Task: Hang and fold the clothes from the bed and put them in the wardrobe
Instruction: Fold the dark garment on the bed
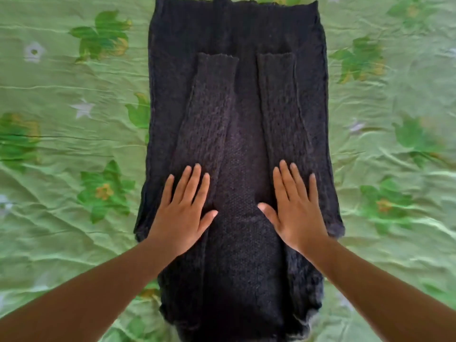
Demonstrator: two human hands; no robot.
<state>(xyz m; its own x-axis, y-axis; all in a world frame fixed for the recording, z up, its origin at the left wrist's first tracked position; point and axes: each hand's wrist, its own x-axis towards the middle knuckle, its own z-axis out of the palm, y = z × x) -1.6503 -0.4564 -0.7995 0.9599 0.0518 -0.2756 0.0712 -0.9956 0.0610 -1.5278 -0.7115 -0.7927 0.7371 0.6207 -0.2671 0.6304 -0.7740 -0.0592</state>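
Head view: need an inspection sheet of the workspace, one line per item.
Surface: green floral bedsheet, wrinkled, covers the whole frame.
Job's things: dark knit garment laid flat lengthwise on the sheet; image-left sleeve and image-right sleeve folded in over its body. No hanger or wardrobe in view.
Clutter: nothing seen.
Grippers: left hand and right hand rest flat on the garment with fingers straight, one over each sleeve, holding nothing.
Cables: nothing seen.
Surroundings: nothing seen beyond the bed.
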